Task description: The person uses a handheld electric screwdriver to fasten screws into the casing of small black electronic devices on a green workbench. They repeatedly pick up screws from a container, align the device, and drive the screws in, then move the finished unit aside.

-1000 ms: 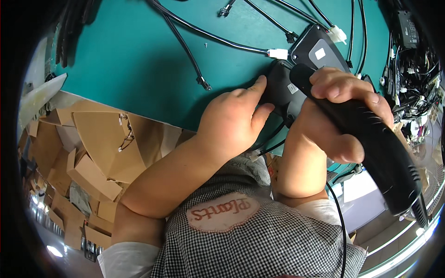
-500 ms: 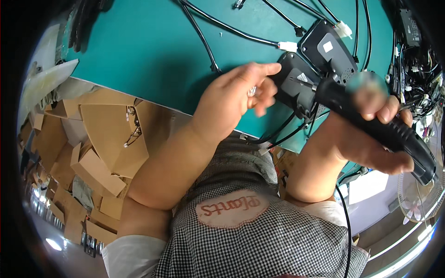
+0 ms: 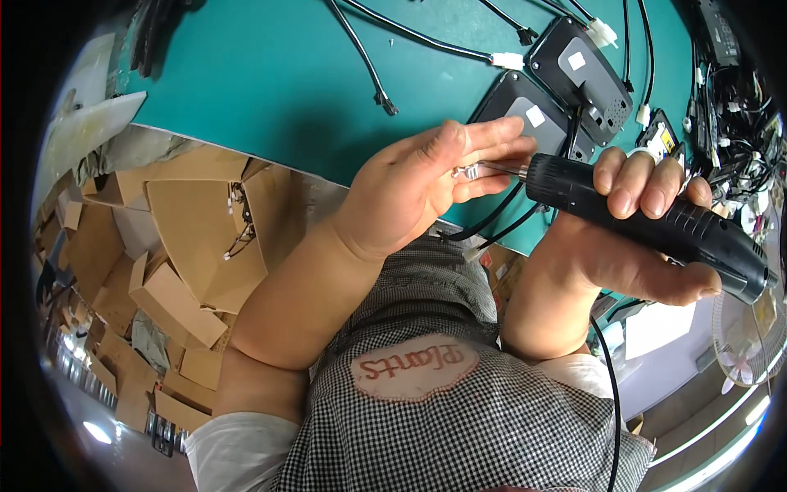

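Observation:
My right hand (image 3: 648, 230) is wrapped around a black electric screwdriver (image 3: 607, 193), its thin bit pointing left. Cupped with its fingers stretched out, my left hand (image 3: 443, 176) holds a few small silver screws (image 3: 467, 171) at the base of the fingers. The tip of the bit reaches in among the screws; whether one sits on it, I cannot tell. Behind the hands, two black display housings lie on the green table: the nearer housing (image 3: 512, 102) is partly covered by my left fingers, while the farther housing (image 3: 578, 78) overlaps its right side.
Black cables with white connectors (image 3: 507, 61) lie across the green table (image 3: 270, 90). A tangle of wiring (image 3: 742, 123) crowds the right side. Open cardboard boxes (image 3: 197, 234) stand below the table's left edge. A fan (image 3: 746, 340) is at the lower right.
The screwdriver has moved left, away from the nearer housing, and its bit is now at my left palm. My left fingers have straightened, showing the screws more plainly.

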A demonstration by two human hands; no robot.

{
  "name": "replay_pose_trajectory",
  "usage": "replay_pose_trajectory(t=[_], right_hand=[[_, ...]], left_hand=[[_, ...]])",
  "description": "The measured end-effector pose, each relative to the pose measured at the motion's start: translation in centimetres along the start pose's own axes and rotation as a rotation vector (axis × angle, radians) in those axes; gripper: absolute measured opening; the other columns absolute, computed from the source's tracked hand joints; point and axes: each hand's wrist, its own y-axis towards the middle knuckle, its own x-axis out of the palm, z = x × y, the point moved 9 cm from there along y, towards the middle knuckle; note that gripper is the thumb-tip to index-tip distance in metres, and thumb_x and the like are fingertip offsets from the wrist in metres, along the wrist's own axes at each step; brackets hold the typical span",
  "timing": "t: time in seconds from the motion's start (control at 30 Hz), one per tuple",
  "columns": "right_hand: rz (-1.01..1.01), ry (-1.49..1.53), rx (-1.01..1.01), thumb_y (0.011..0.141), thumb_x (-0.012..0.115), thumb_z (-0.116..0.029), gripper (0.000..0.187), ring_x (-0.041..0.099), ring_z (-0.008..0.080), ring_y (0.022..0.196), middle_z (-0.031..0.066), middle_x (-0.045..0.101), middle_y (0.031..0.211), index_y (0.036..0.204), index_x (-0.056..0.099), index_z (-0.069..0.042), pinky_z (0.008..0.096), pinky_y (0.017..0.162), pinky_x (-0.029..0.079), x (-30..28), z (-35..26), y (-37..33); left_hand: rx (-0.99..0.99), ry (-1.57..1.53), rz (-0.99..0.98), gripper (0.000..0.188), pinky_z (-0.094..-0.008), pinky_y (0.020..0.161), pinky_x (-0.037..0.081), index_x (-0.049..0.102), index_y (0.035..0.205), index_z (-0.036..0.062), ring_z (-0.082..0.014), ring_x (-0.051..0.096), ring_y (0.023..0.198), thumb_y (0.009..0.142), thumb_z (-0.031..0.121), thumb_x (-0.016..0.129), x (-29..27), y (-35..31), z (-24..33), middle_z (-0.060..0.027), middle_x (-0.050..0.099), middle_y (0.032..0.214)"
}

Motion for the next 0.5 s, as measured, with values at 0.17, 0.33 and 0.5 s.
replay_pose_trajectory(t=[0.17, 0.33, 0.5], right_hand=[[-0.007, 0.033, 0.002, 0.074, 0.06, -0.059, 0.064, 0.051, 0.0147, 0.062, 0.0038, 0.053, 0.078, 0.108, 0.055, -0.005, 0.0316, 0.061, 0.041, -0.2, -1.0, -0.1], [-0.018, 0.024, -0.003, 0.075, 0.06, -0.059, 0.064, 0.052, 0.0146, 0.062, 0.0041, 0.054, 0.078, 0.108, 0.055, -0.005, 0.0317, 0.061, 0.041, -0.2, -1.8, -0.4], [0.014, 0.037, -0.005, 0.074, 0.061, -0.058, 0.063, 0.052, 0.0145, 0.062, 0.0043, 0.053, 0.078, 0.107, 0.055, -0.004, 0.0315, 0.061, 0.041, -0.8, -1.6, -0.8]], left_hand=[[-0.144, 0.211, 0.129, 0.03, -0.03, 0.084, 0.047, 0.05, 0.118, -0.0023, -0.0188, 0.058, 0.096, 0.094, 0.016, 0.044, -1.6, -0.8, -1.3, -0.0127, 0.059, 0.104], [-0.141, 0.176, 0.216, 0.014, -0.024, 0.064, 0.046, 0.057, 0.099, 0.0002, -0.012, 0.056, 0.072, 0.091, 0.009, 0.051, -2.7, -1.0, -2.3, -0.0056, 0.06, 0.083], [-0.143, 0.203, 0.271, 0.016, -0.0214, 0.055, 0.042, 0.057, 0.093, 0.0003, -0.0094, 0.05, 0.063, 0.093, 0.014, 0.048, -2.4, -1.2, -2.7, -0.004, 0.056, 0.075]])
